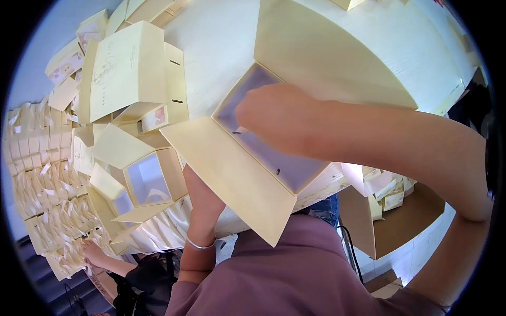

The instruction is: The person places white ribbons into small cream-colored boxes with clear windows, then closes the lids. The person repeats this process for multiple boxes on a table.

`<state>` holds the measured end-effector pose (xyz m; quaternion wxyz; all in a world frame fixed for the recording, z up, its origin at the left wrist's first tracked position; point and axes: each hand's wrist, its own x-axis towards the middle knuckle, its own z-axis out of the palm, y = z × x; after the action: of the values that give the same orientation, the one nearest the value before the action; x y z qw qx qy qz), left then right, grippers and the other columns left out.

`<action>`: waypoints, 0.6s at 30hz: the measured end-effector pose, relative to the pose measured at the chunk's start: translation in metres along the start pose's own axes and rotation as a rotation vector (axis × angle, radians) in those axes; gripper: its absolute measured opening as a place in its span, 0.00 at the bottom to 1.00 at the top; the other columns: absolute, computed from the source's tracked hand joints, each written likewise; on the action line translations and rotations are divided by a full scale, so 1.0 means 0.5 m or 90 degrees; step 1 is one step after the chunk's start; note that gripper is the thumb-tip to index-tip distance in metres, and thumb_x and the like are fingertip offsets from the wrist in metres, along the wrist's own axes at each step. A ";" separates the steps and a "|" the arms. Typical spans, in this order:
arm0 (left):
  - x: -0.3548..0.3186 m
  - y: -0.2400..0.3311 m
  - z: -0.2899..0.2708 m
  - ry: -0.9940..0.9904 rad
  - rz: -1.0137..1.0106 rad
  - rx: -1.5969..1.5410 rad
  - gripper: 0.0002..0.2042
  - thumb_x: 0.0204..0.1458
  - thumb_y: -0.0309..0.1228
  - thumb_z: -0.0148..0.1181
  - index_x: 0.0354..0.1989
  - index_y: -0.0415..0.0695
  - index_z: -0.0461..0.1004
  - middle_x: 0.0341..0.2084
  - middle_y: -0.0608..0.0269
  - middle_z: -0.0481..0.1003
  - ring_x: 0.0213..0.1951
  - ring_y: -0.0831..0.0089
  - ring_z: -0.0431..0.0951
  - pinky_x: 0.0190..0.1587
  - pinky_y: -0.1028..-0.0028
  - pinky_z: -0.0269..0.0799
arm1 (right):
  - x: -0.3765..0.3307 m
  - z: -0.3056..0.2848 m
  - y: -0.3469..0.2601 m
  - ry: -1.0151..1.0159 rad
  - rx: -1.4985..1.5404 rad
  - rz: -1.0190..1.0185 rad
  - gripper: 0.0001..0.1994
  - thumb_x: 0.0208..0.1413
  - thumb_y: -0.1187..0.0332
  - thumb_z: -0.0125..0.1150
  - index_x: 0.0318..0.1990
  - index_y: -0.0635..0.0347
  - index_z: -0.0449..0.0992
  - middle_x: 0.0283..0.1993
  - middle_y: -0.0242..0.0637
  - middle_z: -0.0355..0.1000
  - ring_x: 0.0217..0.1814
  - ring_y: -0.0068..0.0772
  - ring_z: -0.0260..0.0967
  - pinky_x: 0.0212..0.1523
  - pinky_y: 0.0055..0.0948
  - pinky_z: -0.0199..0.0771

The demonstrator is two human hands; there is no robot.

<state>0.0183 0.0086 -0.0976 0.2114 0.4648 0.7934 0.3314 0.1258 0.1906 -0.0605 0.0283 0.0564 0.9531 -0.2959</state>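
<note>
A cream cardboard gift box (229, 174) stands open in front of me, its large lid panel (327, 58) folded back and a flap tilted toward me. Two small dark slots show in its pale lavender inside (287, 166). My right hand (269, 113) reaches into the box, fingers curled down near one slot. A tiny white bit shows by that slot; whatever the fingers hold is hidden. My left hand (203, 197) is at the outside of the near flap, which covers its fingers.
Open cream boxes (150, 179) and a large closed one (126, 73) crowd the left of the white table (216, 42). Beyond them are rows of ribboned boxes (52, 189), with another person's hand (94, 253) beside them. A brown carton (406, 226) with small packets stands at lower right.
</note>
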 end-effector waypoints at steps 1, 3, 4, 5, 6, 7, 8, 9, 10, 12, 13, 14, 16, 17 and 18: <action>0.003 -0.007 0.003 0.023 0.027 0.017 0.15 0.38 0.29 0.60 0.35 0.36 0.69 0.31 0.56 0.73 0.35 0.65 0.74 0.35 0.72 0.66 | 0.000 -0.002 0.001 0.006 0.013 0.005 0.06 0.43 0.76 0.48 0.22 0.66 0.72 0.27 0.48 0.69 0.35 0.49 0.67 0.34 0.41 0.67; 0.004 -0.025 0.012 0.072 0.079 0.050 0.16 0.36 0.31 0.61 0.34 0.37 0.69 0.28 0.55 0.73 0.31 0.63 0.74 0.34 0.70 0.67 | -0.002 -0.007 0.000 0.015 0.037 0.011 0.06 0.43 0.76 0.48 0.23 0.67 0.73 0.27 0.48 0.70 0.34 0.49 0.68 0.34 0.40 0.68; 0.003 -0.025 0.013 0.081 0.080 0.037 0.16 0.36 0.31 0.61 0.34 0.37 0.69 0.28 0.55 0.73 0.31 0.63 0.74 0.34 0.70 0.67 | -0.001 -0.011 -0.001 0.002 0.029 0.021 0.06 0.43 0.76 0.48 0.23 0.67 0.73 0.26 0.49 0.70 0.33 0.50 0.68 0.33 0.40 0.68; 0.001 -0.022 0.014 0.091 0.080 0.023 0.16 0.36 0.31 0.61 0.34 0.37 0.69 0.28 0.55 0.73 0.31 0.63 0.74 0.34 0.70 0.67 | 0.001 -0.015 -0.002 -0.011 0.020 0.031 0.06 0.42 0.76 0.48 0.23 0.67 0.73 0.26 0.50 0.70 0.32 0.50 0.68 0.33 0.40 0.68; 0.002 -0.020 0.013 0.099 0.083 0.008 0.16 0.37 0.31 0.61 0.34 0.37 0.69 0.28 0.56 0.73 0.32 0.63 0.74 0.35 0.69 0.67 | 0.002 -0.017 -0.001 -0.022 0.011 0.043 0.07 0.42 0.76 0.48 0.23 0.67 0.74 0.26 0.50 0.70 0.31 0.50 0.69 0.33 0.39 0.69; 0.003 -0.019 0.012 0.102 0.093 0.020 0.16 0.37 0.31 0.61 0.34 0.37 0.69 0.28 0.56 0.73 0.32 0.63 0.74 0.35 0.69 0.67 | 0.005 -0.018 -0.001 -0.013 0.010 0.041 0.06 0.42 0.76 0.48 0.23 0.68 0.74 0.26 0.51 0.70 0.31 0.50 0.69 0.32 0.39 0.69; 0.005 -0.019 0.011 0.106 0.102 0.031 0.16 0.37 0.31 0.61 0.34 0.37 0.69 0.28 0.56 0.72 0.32 0.62 0.73 0.35 0.69 0.67 | 0.008 -0.018 0.000 -0.004 0.009 0.039 0.06 0.42 0.77 0.48 0.23 0.68 0.73 0.26 0.51 0.70 0.30 0.51 0.69 0.32 0.39 0.69; 0.007 -0.017 0.010 0.110 0.114 0.044 0.16 0.37 0.31 0.61 0.34 0.37 0.69 0.28 0.56 0.72 0.32 0.62 0.73 0.36 0.69 0.67 | 0.009 -0.018 0.002 0.008 0.007 0.037 0.06 0.41 0.77 0.48 0.23 0.68 0.73 0.26 0.52 0.70 0.30 0.51 0.69 0.31 0.39 0.69; 0.007 -0.012 0.009 0.105 0.097 0.021 0.16 0.37 0.31 0.61 0.35 0.37 0.69 0.29 0.55 0.72 0.33 0.62 0.73 0.36 0.69 0.67 | 0.010 -0.017 0.004 0.007 0.022 0.032 0.06 0.41 0.77 0.48 0.23 0.69 0.73 0.26 0.52 0.70 0.30 0.51 0.69 0.31 0.39 0.69; 0.006 -0.003 0.008 0.096 0.064 -0.026 0.17 0.37 0.31 0.61 0.35 0.37 0.69 0.29 0.55 0.72 0.33 0.62 0.73 0.37 0.69 0.66 | 0.013 -0.016 0.004 0.003 0.050 0.020 0.06 0.41 0.77 0.48 0.23 0.69 0.73 0.26 0.52 0.69 0.30 0.52 0.68 0.31 0.40 0.69; 0.006 -0.006 0.008 0.093 0.064 -0.014 0.17 0.37 0.31 0.61 0.35 0.36 0.69 0.30 0.55 0.72 0.34 0.62 0.73 0.37 0.69 0.66 | 0.013 -0.018 0.003 -0.002 0.044 0.018 0.06 0.41 0.78 0.48 0.23 0.69 0.73 0.26 0.52 0.69 0.30 0.52 0.68 0.31 0.40 0.69; 0.005 -0.011 0.009 0.090 0.064 -0.002 0.17 0.37 0.31 0.61 0.35 0.36 0.69 0.30 0.55 0.72 0.34 0.61 0.73 0.37 0.69 0.66 | 0.013 -0.019 0.002 -0.007 0.037 0.017 0.06 0.41 0.78 0.48 0.23 0.70 0.73 0.26 0.52 0.69 0.30 0.53 0.68 0.31 0.40 0.68; 0.004 -0.013 0.009 0.091 0.073 0.010 0.17 0.37 0.31 0.61 0.35 0.36 0.69 0.30 0.55 0.72 0.34 0.61 0.73 0.37 0.69 0.66 | 0.015 -0.015 0.002 -0.001 0.048 0.003 0.06 0.42 0.78 0.48 0.23 0.70 0.72 0.26 0.53 0.69 0.30 0.53 0.68 0.31 0.40 0.68; 0.006 -0.008 0.010 0.095 0.081 0.009 0.17 0.37 0.31 0.61 0.35 0.37 0.69 0.30 0.55 0.72 0.34 0.61 0.73 0.37 0.69 0.66 | 0.017 -0.012 0.003 0.011 0.065 -0.007 0.06 0.42 0.78 0.48 0.22 0.70 0.72 0.26 0.53 0.69 0.30 0.53 0.68 0.30 0.41 0.68; 0.008 -0.004 0.010 0.099 0.090 0.009 0.17 0.37 0.31 0.61 0.35 0.37 0.69 0.30 0.55 0.72 0.34 0.61 0.73 0.37 0.69 0.66 | 0.019 -0.010 0.004 0.024 0.082 -0.018 0.06 0.42 0.78 0.48 0.22 0.71 0.72 0.26 0.53 0.69 0.30 0.54 0.67 0.30 0.41 0.67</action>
<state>0.0182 0.0132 -0.1026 0.1218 0.4942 0.7748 0.3749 0.1165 0.1959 -0.0582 0.0025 0.0504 0.9332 -0.3559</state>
